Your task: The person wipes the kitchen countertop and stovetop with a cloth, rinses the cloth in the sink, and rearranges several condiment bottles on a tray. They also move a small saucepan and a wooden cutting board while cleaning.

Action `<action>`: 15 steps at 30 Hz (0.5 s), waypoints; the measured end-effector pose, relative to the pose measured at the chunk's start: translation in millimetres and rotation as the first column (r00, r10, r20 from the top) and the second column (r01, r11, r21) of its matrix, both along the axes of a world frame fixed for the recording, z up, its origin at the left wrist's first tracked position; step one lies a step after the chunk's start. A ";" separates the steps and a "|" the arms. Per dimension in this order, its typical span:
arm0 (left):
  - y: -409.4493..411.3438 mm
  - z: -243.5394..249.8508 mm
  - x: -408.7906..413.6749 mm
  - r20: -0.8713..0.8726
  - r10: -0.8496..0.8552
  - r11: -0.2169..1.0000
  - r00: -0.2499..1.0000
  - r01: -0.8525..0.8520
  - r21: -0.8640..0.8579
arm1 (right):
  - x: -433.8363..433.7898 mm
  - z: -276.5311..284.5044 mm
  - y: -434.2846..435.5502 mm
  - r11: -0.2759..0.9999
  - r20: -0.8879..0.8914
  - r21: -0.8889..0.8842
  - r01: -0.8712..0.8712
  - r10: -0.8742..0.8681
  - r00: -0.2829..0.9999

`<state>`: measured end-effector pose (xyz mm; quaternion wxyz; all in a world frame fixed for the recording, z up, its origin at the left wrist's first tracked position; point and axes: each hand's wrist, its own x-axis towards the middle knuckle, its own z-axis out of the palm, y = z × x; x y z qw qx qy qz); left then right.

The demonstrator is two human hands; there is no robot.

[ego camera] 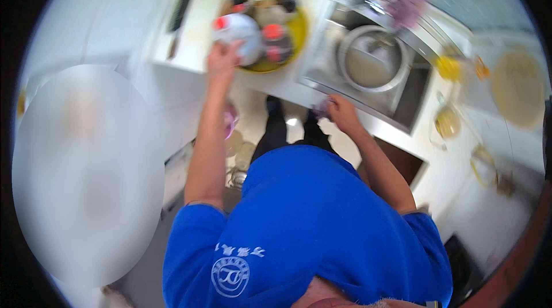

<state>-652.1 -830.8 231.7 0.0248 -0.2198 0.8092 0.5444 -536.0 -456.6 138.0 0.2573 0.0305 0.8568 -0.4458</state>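
Note:
My left hand grips a white plastic jug with a red cap, at the near left side of a round yellow tray. Beside the jug stands a dark bottle with a red cap, among several other bottles. My right hand is closed on a greyish-purple cloth at the counter's front edge, just before the sink. A round metal basin holding cloudy water sits in the stainless steel sink. The picture is blurred.
A cleaver lies on the counter left of the tray. Purple cloth hangs behind the sink near the faucet. Yellow items and a jar-like container are at the right. Below the counter at left is a pink container.

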 end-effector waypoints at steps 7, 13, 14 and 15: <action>-24.3 1.1 -1.2 -0.169 0.130 0.959 0.977 -0.081 0.273 | 2.0 1.4 4.0 0.992 -0.142 0.087 0.087 -0.074 0.987; -31.1 15.5 2.5 -0.203 0.117 0.970 0.972 -0.068 0.232 | 28.5 -4.9 19.3 0.981 -0.132 0.112 0.156 -0.140 0.981; -33.6 22.1 5.0 -0.207 0.130 0.972 0.970 -0.083 0.219 | 31.0 -4.1 20.1 0.982 -0.096 0.095 0.165 -0.156 0.983; -33.3 29.4 5.4 -0.218 0.136 0.973 0.966 -0.089 0.211 | 32.5 -0.7 22.2 0.981 -0.061 0.082 0.176 -0.171 0.983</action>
